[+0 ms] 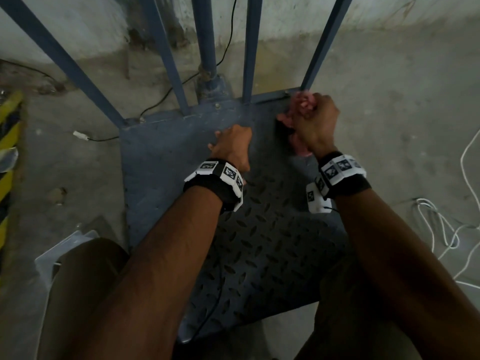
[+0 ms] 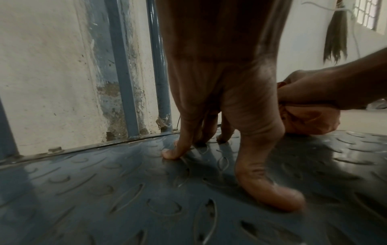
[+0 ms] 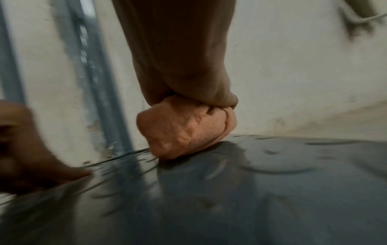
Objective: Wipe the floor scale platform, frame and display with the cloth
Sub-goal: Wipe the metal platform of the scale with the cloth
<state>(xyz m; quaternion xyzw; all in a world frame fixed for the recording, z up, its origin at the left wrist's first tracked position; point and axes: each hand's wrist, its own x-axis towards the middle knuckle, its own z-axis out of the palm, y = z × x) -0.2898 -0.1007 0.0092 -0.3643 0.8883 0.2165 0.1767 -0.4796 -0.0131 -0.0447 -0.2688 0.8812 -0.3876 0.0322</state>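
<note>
Frame [image 1: 166,48] tops cut off, display unseen

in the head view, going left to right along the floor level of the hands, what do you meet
yellow-black striped edge → white plug → left hand on the platform → right hand gripping the pink cloth → white cord

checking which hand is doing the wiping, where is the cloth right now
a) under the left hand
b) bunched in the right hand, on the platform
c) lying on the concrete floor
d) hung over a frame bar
b: the right hand grips the bunched cloth against the platform, while the left hand only rests its fingertips there.
</note>
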